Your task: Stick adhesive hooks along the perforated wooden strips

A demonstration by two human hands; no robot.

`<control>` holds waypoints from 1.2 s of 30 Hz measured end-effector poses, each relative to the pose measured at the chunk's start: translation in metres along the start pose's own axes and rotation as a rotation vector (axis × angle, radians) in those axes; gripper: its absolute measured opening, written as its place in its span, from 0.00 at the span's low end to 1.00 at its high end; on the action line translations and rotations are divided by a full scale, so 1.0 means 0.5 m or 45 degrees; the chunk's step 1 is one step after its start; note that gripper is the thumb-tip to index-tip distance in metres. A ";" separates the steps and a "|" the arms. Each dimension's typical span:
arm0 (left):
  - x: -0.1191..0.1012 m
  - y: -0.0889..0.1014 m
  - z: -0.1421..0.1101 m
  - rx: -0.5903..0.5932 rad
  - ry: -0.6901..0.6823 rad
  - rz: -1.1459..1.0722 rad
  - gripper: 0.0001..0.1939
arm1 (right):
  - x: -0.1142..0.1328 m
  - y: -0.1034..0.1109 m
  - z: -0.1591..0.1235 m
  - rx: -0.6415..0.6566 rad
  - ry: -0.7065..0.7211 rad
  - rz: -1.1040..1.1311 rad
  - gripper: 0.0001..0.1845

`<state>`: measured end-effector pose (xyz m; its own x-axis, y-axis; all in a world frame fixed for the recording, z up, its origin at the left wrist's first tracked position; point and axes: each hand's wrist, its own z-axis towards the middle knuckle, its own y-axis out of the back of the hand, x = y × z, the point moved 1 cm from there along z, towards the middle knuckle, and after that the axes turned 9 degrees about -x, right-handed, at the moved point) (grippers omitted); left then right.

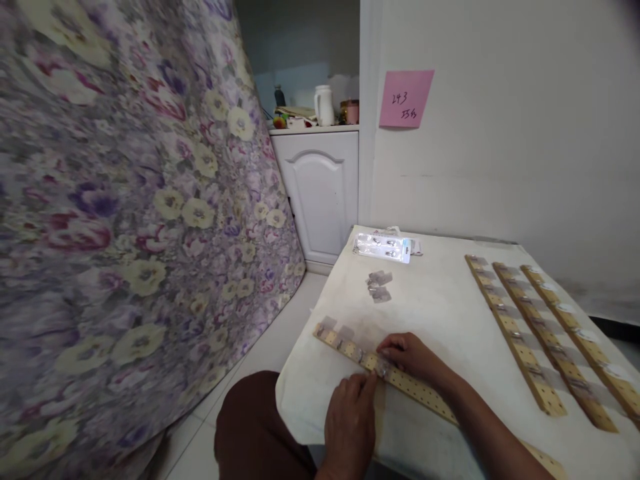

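A long wooden strip with rows of small holes (417, 388) lies slantwise across the near part of the table. Several small clear plastic pieces (345, 337) sit along its left half. My left hand (351, 417) is at the strip's near edge, fingers bent together, its fingertips against a clear piece (383, 369) on the strip. Just beyond the strip is my right hand (411, 357), with thumb and fingers curled in a pinch beside that same piece; whatever is between them is too small to tell. A few loose greyish clear pieces (379, 287) lie farther up the table.
Three similar wooden strips (517, 340) with clear pieces on them lie at the right of the white-covered table (440, 293). Blister packs (383, 247) rest at the far edge. A floral curtain (150, 200) hangs left; a pink note (407, 99) is on the wall.
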<state>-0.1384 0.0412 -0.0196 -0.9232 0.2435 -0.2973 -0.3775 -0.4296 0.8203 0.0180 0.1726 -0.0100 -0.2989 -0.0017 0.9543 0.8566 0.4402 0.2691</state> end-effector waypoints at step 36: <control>-0.001 0.008 0.004 -0.056 -0.046 0.014 0.25 | -0.001 0.000 -0.007 -0.010 0.065 -0.106 0.13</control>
<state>-0.1396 0.0411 -0.0152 -0.9245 0.2694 -0.2697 -0.3706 -0.4699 0.8011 0.0197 0.1696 -0.0102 -0.3479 -0.0839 0.9338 0.8329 0.4296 0.3489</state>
